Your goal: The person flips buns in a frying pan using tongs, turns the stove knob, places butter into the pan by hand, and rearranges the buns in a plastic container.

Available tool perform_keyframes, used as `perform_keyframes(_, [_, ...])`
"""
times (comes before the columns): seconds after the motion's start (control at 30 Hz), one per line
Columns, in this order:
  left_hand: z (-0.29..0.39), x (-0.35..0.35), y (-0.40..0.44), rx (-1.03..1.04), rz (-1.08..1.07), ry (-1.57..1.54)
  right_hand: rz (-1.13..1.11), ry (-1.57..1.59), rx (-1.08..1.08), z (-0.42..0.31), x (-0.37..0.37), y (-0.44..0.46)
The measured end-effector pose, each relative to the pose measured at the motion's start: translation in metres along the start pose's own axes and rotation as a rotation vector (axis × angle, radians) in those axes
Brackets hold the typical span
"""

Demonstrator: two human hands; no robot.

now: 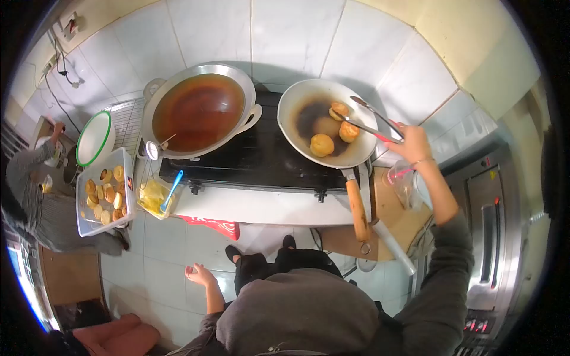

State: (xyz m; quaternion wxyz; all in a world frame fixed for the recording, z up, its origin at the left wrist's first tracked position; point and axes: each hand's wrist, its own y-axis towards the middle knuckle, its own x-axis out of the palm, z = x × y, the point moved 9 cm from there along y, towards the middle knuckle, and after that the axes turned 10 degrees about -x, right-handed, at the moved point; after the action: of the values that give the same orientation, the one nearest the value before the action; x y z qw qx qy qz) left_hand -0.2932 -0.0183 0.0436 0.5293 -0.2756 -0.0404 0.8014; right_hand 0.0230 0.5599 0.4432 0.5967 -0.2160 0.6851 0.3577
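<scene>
My right hand [414, 144] is closed around red-handled tongs [375, 126], which reach over a white frying pan [291, 139]. The jaws of the tongs stand apart near two golden-brown buns [348, 132] at the pan's right side; whether a jaw touches one I cannot tell. A third round bun [322, 145] lies nearer the front of the pan, beside a dark browned patch. The pan's wooden handle [357, 210] points toward me. My left hand [200, 275] hangs low over the floor, fingers loosely bent and apart, holding nothing.
A large wok [249, 95] of reddish-brown oil with a dial thermometer [152, 150] shares the black stove [261, 172]. To the left are a plastic box [86, 222] of buns, a tub of yellow spread [151, 199] with a blue brush, a green-rimmed basin [94, 139] and another person [59, 207].
</scene>
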Motion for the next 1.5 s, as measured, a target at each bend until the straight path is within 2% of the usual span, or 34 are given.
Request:
perform_keyframes(0.13, [-0.02, 0.001, -0.036, -0.013, -0.034, -0.029, -0.154, -0.16, 0.013, 0.011, 0.041, 0.032])
perform_keyframes(0.23, [-0.035, -0.012, -0.049, -0.004, 0.024, -0.035, -0.152, -0.073, -0.025, 0.024, 0.054, 0.042])
perform_keyframes(0.33, [-0.049, -0.031, -0.049, -0.018, 0.095, 0.004, -0.298, 0.054, 0.027, 0.059, 0.071, 0.049])
perform_keyframes(0.43, [-0.05, -0.049, -0.053, -0.01, 0.161, 0.02, -0.462, 0.653, 0.336, 0.096, 0.097, 0.035])
perform_keyframes(0.53, [-0.045, -0.054, -0.059, -0.017, 0.18, -0.006, -0.459, 0.92, 0.543, 0.105, 0.101, 0.018])
perform_keyframes(0.73, [-0.049, -0.054, -0.067, -0.027, 0.202, -0.04, -0.49, 1.505, 0.671, 0.114, 0.126, -0.006])
perform_keyframes(0.83, [-0.055, -0.046, -0.068, -0.039, 0.174, -0.033, -0.535, 1.798, 0.664, 0.109, 0.135, -0.011])
perform_keyframes(0.87, [-0.057, -0.044, -0.067, -0.038, 0.181, -0.007, -0.542, 1.838, 0.596, 0.103, 0.129, -0.009])
perform_keyframes(1.03, [-0.034, -0.047, -0.06, -0.039, 0.166, -0.121, -0.665, 1.903, 0.289, 0.013, 0.066, 0.022])
perform_keyframes(1.1, [-0.012, -0.053, -0.042, -0.039, 0.146, -0.257, -0.657, 1.85, 0.173, -0.047, 0.036, 0.038])
perform_keyframes(1.2, [0.02, -0.074, 0.017, 0.069, 0.161, -0.368, -0.711, 1.892, 0.084, -0.141, 0.023, 0.061])
perform_keyframes(1.27, [0.079, -0.086, 0.034, -0.007, 0.11, -0.496, -0.812, 1.888, 0.018, -0.23, 0.017, 0.07])
perform_keyframes(1.37, [0.116, -0.093, 0.116, 0.056, 0.087, -0.579, -0.878, 1.947, 0.002, -0.36, 0.027, 0.076])
perform_keyframes(1.4, [0.131, -0.09, 0.141, 0.046, 0.049, -0.6, -0.977, 1.966, 0.064, -0.4, 0.041, 0.075])
perform_keyframes(1.5, [0.178, -0.066, 0.198, 0.006, -0.108, -0.508, -1.004, 1.974, 0.192, -0.492, 0.112, 0.085])
